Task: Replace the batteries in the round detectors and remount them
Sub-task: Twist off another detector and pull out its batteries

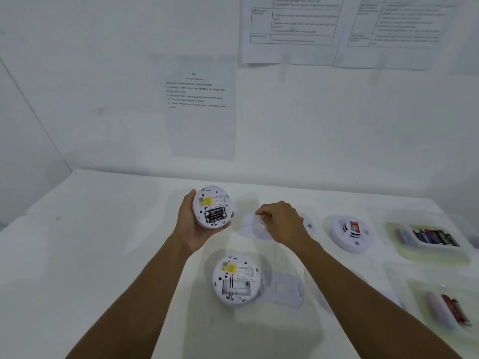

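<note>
Left hand (193,229) is gripping a battery-loaded detector (212,206) back-up, likely for closing, while right hand (282,221) is pinching a mounting plate (252,229) near the desk's (103,242) far edge.

Loaded detector (211,207), two black batteries (215,215) seated, is being held back-up; mounting plate (250,228) is being pinched beside it; empty detector (236,279) is lying back-up nearer.

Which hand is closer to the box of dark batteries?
Right. The right hand is left of the box, pinching a plate; the left hand is farther left, holding a detector.
</note>
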